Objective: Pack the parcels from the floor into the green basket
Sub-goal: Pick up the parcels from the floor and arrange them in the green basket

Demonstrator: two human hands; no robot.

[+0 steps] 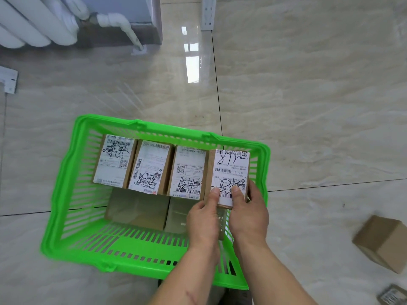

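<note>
Being lowered into the green basket (66, 172), a labelled parcel (230, 175) is pinched at its near end by the left hand (203, 219) and right hand (250, 213). Set askew, it could jam against the neighbouring parcel (188, 170) or basket wall. Another box (383, 241) is left on the floor (308, 106).

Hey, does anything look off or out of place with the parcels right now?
Nothing damaged. One plain box lies tilted on the floor, outside the basket. Both hands hold the fourth parcel, raised above its row.
</note>
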